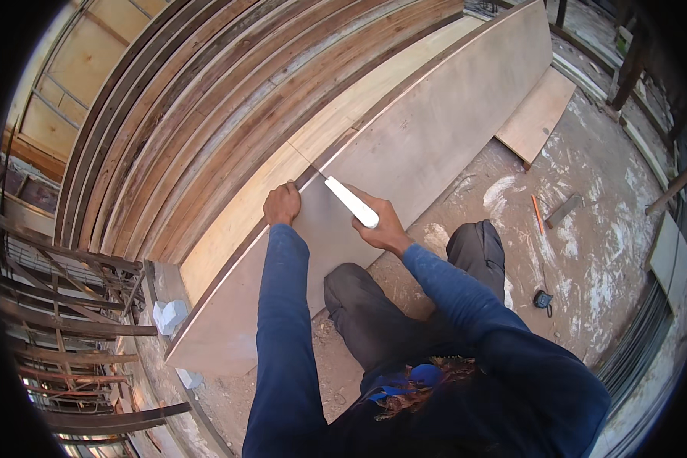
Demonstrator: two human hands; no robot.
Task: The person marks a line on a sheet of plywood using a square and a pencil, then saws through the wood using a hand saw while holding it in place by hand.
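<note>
My right hand [385,225] is closed around the white handle of a thin-bladed saw [349,200]. The blade crosses the upper edge of a long grey-brown board [443,126], angled up and left over the pale plywood [217,240] behind it. Just left of the blade, my left hand [281,204] grips that board edge with curled fingers. The board lies slanting across the view in front of my knees, and its far end reaches toward the upper right.
Stacked timbers [153,137] fill the upper left; beams [76,328] line the left. A small plywood panel [534,114] lies at right. An orange pencil-like stick [537,212], a flat metal tool [565,210] and a tape measure [543,300] lie on the floor. Metal rods [630,343] sit lower right.
</note>
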